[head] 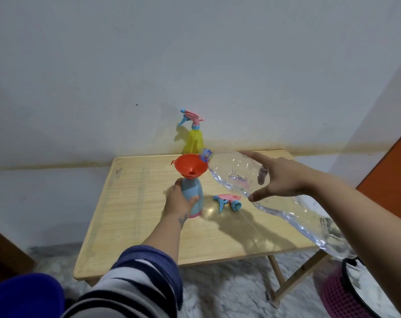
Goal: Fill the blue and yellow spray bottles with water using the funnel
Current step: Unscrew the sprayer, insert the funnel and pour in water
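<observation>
Left hand (179, 200) grips the blue bottle (192, 193) under the funnel (190, 166); right hand (279, 177), fingers spread wide, holds the tilted clear bottle (231, 171), mouth at the funnel's rim, mid-table (130, 226).

No text, label, brand, number or sign can be read anywhere in the frame. The clear plastic bottle (236, 173) at centre right carries a faint pink and blue patch on its side, too blurred to make out as lettering. The dark mark on the wrist of the left hand (180, 201), at the centre of the frame, is a small tattoo whose shape cannot be read as words.
</observation>
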The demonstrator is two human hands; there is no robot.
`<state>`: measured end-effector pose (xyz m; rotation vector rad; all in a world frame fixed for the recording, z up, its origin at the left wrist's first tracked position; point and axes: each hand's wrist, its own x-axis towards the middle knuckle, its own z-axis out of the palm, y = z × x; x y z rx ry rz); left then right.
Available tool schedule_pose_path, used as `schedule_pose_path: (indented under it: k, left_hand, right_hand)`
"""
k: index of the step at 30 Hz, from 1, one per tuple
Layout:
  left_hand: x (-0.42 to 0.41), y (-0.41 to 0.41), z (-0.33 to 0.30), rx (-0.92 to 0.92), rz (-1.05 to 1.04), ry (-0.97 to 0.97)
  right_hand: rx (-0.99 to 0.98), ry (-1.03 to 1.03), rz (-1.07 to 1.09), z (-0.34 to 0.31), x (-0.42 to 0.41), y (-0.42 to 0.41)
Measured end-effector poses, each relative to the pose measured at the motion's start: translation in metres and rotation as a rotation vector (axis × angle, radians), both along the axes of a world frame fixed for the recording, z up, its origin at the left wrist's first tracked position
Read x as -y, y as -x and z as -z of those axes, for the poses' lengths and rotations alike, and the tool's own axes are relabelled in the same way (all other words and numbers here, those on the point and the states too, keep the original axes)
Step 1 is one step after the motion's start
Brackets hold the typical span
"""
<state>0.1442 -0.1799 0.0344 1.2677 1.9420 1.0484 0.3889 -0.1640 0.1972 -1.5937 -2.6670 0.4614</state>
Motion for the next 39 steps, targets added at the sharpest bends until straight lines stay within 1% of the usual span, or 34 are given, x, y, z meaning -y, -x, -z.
schedule_pose_path:
  k: [4,7,14,18,24,29,33,39]
  left_hand:
    - [0.001,0.001,0.000,0.009,0.001,0.006]
    - [0.000,0.000,0.002,0.018,-0.006,-0.001]
    - [-0.001,0.001,0.008,-0.018,-0.022,-0.028]
    - [-0.001,0.000,0.012,-0.025,-0.029,-0.042]
    - [-0.001,0.002,0.018,-0.019,-0.062,-0.026]
    - [0.002,-0.003,0.016,0.023,-0.058,-0.052]
    - [0.003,-0.004,0.014,0.054,-0.058,-0.060]
    - [0.001,-0.004,0.013,0.017,-0.054,-0.043]
  right_hand:
    - [-0.210,0.010,0.065,0.008,0.000,-0.005]
    - [-0.393,-0.030,0.141,0.021,-0.003,-0.010]
    - [-0.720,-0.153,0.363,0.049,-0.036,-0.032]
    - [-0.812,-0.256,0.471,0.070,-0.058,-0.036]
    - [-0.968,-0.386,0.472,0.093,-0.089,-0.043]
    - [-1.044,-0.346,0.532,0.106,-0.102,-0.048]
    - [-1.054,-0.323,0.562,0.110,-0.103,-0.050]
    - [-1.059,-0.249,0.607,0.105,-0.095,-0.057]
